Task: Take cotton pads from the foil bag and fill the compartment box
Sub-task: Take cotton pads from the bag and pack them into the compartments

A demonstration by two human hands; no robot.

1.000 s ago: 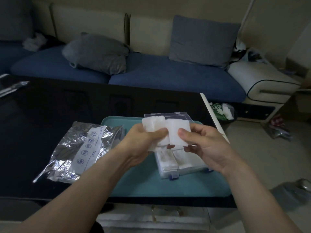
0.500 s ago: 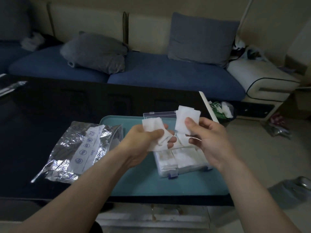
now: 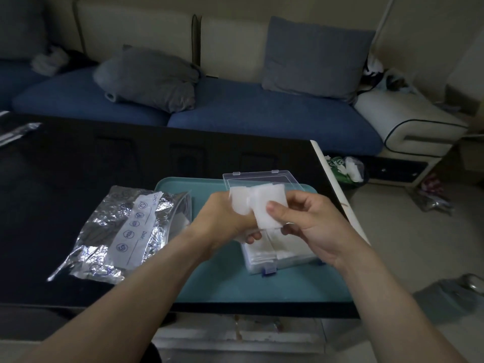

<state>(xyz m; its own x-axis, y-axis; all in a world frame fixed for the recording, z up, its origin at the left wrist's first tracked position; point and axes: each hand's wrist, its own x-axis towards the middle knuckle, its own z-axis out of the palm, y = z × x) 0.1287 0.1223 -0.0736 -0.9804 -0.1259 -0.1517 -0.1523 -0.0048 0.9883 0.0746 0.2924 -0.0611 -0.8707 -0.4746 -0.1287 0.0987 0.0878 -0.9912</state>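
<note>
Both hands meet above the clear compartment box, which lies on a teal tray with its lid open toward the sofa. My left hand grips a small stack of white cotton pads. My right hand pinches one white cotton pad between thumb and fingers, touching the stack. The box holds white pads in the compartments I can see; my hands hide its far part. The crinkled foil bag lies flat left of the tray, mouth toward it.
The tray sits on a black glossy table near its right front corner. A blue sofa with grey cushions runs behind the table. A small bin with litter stands on the floor to the right.
My right hand had lifted one pad up and away from the stack; now it is lower and back against the pads in my left hand.
</note>
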